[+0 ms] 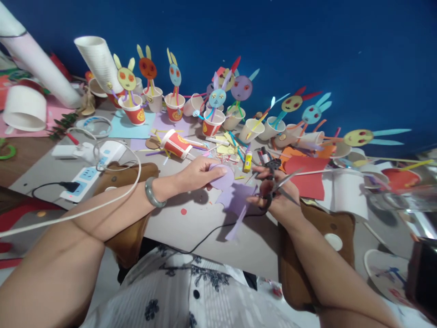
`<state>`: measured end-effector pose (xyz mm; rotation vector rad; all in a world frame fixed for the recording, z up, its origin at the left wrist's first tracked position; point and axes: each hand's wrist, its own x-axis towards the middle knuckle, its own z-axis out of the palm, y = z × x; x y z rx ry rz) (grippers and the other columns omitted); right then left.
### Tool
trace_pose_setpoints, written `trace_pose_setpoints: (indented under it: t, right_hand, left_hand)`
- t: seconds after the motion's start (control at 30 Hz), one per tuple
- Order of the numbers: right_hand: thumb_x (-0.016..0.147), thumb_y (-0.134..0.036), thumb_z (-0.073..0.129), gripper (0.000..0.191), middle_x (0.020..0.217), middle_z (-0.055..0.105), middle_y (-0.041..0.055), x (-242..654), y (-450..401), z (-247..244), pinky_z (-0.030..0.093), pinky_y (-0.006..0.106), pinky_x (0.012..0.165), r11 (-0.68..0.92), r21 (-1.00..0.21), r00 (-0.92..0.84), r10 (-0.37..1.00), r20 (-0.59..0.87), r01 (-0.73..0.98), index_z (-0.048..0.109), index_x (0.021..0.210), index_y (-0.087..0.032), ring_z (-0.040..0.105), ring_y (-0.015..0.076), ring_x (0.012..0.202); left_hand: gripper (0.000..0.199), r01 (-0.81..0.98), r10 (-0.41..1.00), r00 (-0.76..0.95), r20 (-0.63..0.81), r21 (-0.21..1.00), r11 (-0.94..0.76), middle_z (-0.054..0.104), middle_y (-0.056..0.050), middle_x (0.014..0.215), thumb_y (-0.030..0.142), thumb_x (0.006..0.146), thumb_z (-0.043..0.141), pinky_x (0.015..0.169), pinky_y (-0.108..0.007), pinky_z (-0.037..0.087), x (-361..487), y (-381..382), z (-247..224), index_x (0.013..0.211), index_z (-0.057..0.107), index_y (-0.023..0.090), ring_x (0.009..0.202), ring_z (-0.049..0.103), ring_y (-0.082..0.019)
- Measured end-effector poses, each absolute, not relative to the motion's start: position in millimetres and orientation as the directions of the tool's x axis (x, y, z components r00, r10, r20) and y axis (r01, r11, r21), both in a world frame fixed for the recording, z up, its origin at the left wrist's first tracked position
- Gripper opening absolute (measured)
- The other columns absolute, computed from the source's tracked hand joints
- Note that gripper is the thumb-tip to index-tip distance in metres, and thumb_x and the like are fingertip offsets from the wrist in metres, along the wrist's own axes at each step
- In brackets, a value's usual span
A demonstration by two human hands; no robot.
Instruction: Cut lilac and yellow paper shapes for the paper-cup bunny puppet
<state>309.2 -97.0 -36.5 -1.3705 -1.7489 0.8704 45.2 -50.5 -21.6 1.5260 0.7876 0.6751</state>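
Observation:
Between the thumb and fingers of my left hand point(200, 174) is a purple paper disc point(222, 176), held above the table. My right hand point(278, 191) has its fingers in the handles of black-handled scissors point(273, 175), whose blades point back toward my right wrist. Below and between the hands lies a purple paper scrap point(235, 205) with a ragged edge. A yellow glue stick point(247, 161) stands just beyond the hands, beside a dark marker point(264, 155). A red-and-white paper cup point(175, 143) lies on its side past my left hand.
Paper cups with rabbit-faced figures, one a blue rabbit point(217, 98), line the blue wall. A power strip point(92, 171) with cables sits at left. Red paper point(305, 175) lies at right. A black cord point(208, 234) crosses the table near its front edge.

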Motion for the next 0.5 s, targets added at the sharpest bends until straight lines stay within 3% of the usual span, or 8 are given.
trace_pose_setpoints:
  t: [0.07,0.2,0.4,0.5]
  right_hand:
    - [0.056,-0.046,0.092,0.059,0.103,0.069,0.0062,310.1,-94.7,-35.5,0.046,0.029,0.057,0.215,-0.812,-0.291,0.955,0.058,0.542,0.062,0.101,-0.021,0.050,0.0129,0.060]
    - [0.055,-0.049,0.092,0.056,0.083,0.068,0.0044,307.8,-93.6,-30.1,0.045,0.025,0.056,0.255,-0.765,-0.482,0.873,-0.081,0.592,0.067,0.093,-0.016,0.053,0.0129,0.061]
    - [0.063,-0.049,0.088,0.044,0.066,0.059,-0.0014,303.8,-99.8,-25.9,0.043,0.022,0.048,0.079,-0.850,-0.489,0.843,-0.222,0.520,0.061,0.075,-0.016,0.052,0.0105,0.054]
    - [0.066,-0.047,0.087,0.041,0.066,0.059,-0.0010,310.4,-104.0,-17.5,0.048,0.025,0.051,0.024,-0.887,-0.432,0.879,-0.202,0.462,0.059,0.074,-0.018,0.057,0.0130,0.057]
  left_hand:
    - [0.039,0.093,0.804,0.595,-0.024,0.995,-0.039,0.047,0.004,0.055,0.045,0.092,0.053,0.040,-0.015,0.039,45.4,-50.0,-23.1,0.068,0.051,0.015,0.044,0.047,-0.005]
    - [0.036,0.057,0.834,0.551,-0.036,0.998,0.005,0.054,0.003,0.056,0.044,0.092,0.054,0.040,-0.016,0.038,46.2,-48.4,-28.2,0.072,0.055,0.014,0.044,0.048,-0.005]
    - [0.036,0.040,0.834,0.550,-0.043,0.999,0.025,0.057,0.002,0.059,0.044,0.093,0.053,0.042,-0.017,0.039,46.8,-48.2,-32.1,0.074,0.058,0.014,0.046,0.051,-0.006]
    - [0.036,0.033,0.836,0.547,-0.056,0.998,0.045,0.056,0.002,0.058,0.044,0.093,0.053,0.041,-0.018,0.038,47.0,-48.8,-30.6,0.075,0.058,0.013,0.044,0.049,-0.006]
